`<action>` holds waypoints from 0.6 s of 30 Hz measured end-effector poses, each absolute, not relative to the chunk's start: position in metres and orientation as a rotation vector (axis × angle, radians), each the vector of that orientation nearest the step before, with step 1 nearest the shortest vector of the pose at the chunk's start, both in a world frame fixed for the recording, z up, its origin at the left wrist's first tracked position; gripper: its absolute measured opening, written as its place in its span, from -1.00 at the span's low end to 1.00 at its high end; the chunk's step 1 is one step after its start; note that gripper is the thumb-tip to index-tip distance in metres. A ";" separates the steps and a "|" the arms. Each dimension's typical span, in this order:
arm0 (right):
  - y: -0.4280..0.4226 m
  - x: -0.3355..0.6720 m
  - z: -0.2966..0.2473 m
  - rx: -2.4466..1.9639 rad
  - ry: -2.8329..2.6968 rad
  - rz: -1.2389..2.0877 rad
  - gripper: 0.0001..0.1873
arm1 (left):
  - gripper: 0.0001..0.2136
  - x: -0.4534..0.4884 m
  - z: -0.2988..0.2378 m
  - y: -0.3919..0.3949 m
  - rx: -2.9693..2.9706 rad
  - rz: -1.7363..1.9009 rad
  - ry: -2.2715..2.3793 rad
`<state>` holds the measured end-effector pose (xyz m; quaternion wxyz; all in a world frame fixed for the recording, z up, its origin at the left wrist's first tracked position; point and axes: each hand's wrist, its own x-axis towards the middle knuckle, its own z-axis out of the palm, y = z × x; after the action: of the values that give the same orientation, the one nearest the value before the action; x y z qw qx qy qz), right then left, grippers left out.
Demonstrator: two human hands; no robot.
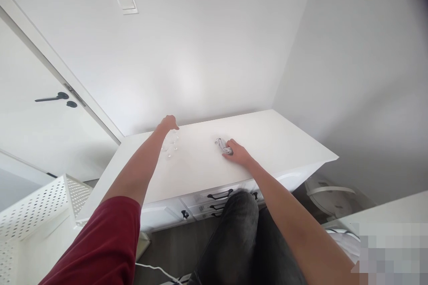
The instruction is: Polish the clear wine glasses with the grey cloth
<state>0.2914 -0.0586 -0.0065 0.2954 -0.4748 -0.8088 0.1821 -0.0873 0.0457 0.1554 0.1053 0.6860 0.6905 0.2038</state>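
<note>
On the white top of a cabinet (197,164), my right hand (239,153) grips a crumpled grey-white cloth (222,145) with darker lines in its folds. The cloth rests against the surface near the middle. My left hand (169,122) reaches to the back edge on the left, its fingers curled down over a clear, see-through object (171,143) with small shiny knobs. That object is hard to make out, and its exact kind does not show. Part of it is hidden behind my left hand and forearm.
Black-handled drawers (220,195) face my legs (234,236). A white perforated basket or rack (40,205) stands at left, near a door with a black handle (51,97). A white cable (155,268) runs along the floor. A round-rimmed white item (331,193) sits at right.
</note>
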 end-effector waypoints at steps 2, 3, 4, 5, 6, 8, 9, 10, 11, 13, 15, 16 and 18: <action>-0.057 0.293 -0.007 -1.264 -2.130 0.509 -0.70 | -0.64 -0.083 0.166 0.045 1.977 0.582 2.124; -0.055 0.294 -0.008 -1.262 -2.115 0.521 -0.73 | -0.65 -0.080 0.173 0.043 1.968 0.608 2.150; -0.053 0.295 -0.009 -1.260 -2.093 0.534 -0.77 | -0.64 -0.075 0.181 0.040 1.995 0.739 2.143; -0.051 0.296 -0.010 -1.261 -2.058 0.553 -0.81 | -0.62 -0.069 0.190 0.036 2.009 0.917 2.100; -0.048 0.298 -0.011 -1.273 -2.005 0.577 -0.81 | -0.58 -0.061 0.197 0.030 2.009 1.095 1.998; -0.044 0.302 -0.012 -1.320 -1.852 0.660 -0.72 | -0.46 -0.041 0.206 0.016 1.889 1.407 1.699; -0.042 0.304 -0.011 -1.333 -1.769 0.718 -0.65 | -0.44 -0.029 0.205 0.008 1.758 1.518 1.560; -0.042 0.307 -0.011 -1.329 -1.694 0.782 -0.58 | -0.45 -0.016 0.201 0.000 1.621 1.594 1.415; -0.041 0.309 -0.010 -1.309 -1.631 0.838 -0.53 | -0.48 -0.003 0.192 -0.008 1.492 1.626 1.264; -0.041 0.314 -0.009 -1.243 -1.524 0.895 -0.45 | -0.53 0.022 0.165 -0.023 1.251 1.645 0.960; -0.040 0.318 -0.008 -1.197 -1.425 0.893 -0.41 | -0.55 0.042 0.129 -0.036 1.004 1.594 0.744; -0.040 0.319 -0.009 -1.185 -1.378 0.899 -0.39 | -0.54 0.050 0.110 -0.042 0.902 1.533 0.677; -0.038 0.321 -0.011 -1.167 -1.290 0.955 -0.36 | -0.52 0.059 0.075 -0.051 0.726 1.464 0.630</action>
<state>0.3205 -0.0377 -0.0106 0.5469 -0.4924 -0.5441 0.4030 0.0590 -0.0506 0.0752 0.6406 0.3184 0.2762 0.6418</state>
